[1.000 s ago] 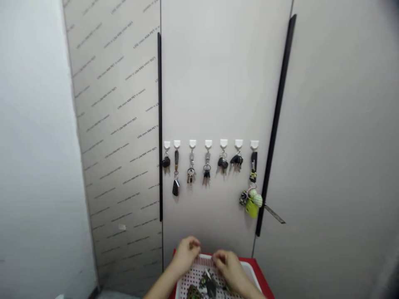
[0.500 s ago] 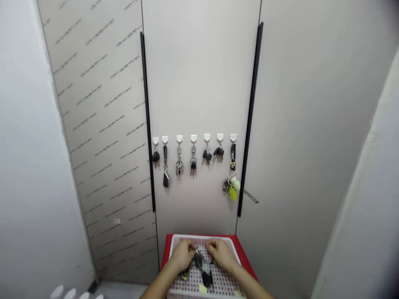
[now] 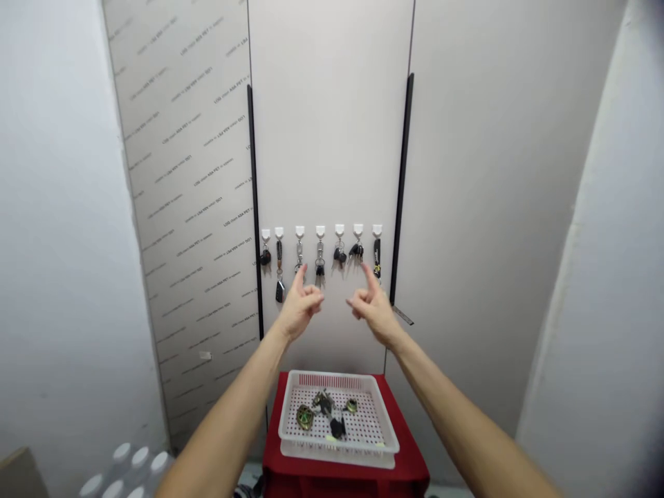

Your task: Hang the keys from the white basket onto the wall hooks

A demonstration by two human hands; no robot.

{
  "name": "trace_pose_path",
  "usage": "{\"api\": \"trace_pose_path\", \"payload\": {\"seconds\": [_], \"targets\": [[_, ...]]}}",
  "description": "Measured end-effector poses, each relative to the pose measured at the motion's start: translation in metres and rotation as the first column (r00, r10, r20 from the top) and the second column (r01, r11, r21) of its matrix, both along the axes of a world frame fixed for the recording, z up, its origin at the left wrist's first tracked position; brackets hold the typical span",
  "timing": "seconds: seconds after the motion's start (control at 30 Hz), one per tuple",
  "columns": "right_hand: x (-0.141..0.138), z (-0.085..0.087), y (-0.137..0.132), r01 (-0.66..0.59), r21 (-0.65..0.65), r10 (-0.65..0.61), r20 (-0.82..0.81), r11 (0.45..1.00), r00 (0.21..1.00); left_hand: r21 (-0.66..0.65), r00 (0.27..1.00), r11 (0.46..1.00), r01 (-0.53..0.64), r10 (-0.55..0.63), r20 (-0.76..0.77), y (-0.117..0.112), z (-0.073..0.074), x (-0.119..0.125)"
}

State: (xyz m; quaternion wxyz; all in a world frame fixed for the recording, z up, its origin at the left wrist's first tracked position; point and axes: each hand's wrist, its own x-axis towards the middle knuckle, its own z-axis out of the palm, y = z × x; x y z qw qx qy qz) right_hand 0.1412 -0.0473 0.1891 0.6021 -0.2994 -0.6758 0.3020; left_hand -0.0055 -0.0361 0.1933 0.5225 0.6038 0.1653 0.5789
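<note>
My left hand [image 3: 299, 309] is raised before the wall panel, index finger stretched upward, thumb out and the other fingers curled. It holds nothing. My right hand [image 3: 374, 312] mirrors it, also with nothing in it. Behind the fingertips a row of white hooks [image 3: 320, 231] carries several key sets, including a key bunch [image 3: 339, 256] with black heads and a car key fob [image 3: 280, 291] on a braided strap. My right hand partly hides the black lanyard [image 3: 377, 254] and what hangs below it. Below both hands, a white plastic basket [image 3: 337, 453] contains a bunch of keys [image 3: 326, 402].
The basket stands on a red-covered table [image 3: 409, 460]. Inside it also lie a round brass-coloured piece [image 3: 305, 417] and a smaller one [image 3: 351, 405]. Long black handles [image 3: 402, 187] flank the middle panel. White-capped bottles [image 3: 140, 456] stand at lower left.
Both hands have left the basket and risen to the front of the hanging keys, index fingers now extended. The keys stay in the basket. The view has shifted slightly.
</note>
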Motion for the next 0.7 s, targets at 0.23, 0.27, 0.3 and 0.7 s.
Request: {"api": "trace_pose_path", "payload": {"seconds": [0.23, 0.27, 0.3, 0.7], "targets": [[-0.003, 0.045, -0.035, -0.149, 0.193, 0.173, -0.112, 0.970, 0.978, 0.144, 0.984, 0.976, 0.164, -0.171, 0.040, -0.041, 0.047, 0.011], [-0.003, 0.044, -0.034, -0.150, 0.191, 0.174, -0.117, 0.970, 0.978, 0.144, 0.985, 0.976, 0.164, -0.171, 0.037, -0.040, 0.046, 0.012], [-0.002, 0.043, -0.032, -0.151, 0.189, 0.175, -0.122, 0.970, 0.977, 0.139, 0.986, 0.978, 0.158, -0.164, 0.034, -0.039, 0.045, 0.014], [0.024, 0.024, 0.026, 0.108, -0.003, -0.108, -0.041, 0.994, 0.993, -0.040, 0.995, 0.999, -0.014, 0.010, -0.102, 0.022, 0.022, 0.025]]}}
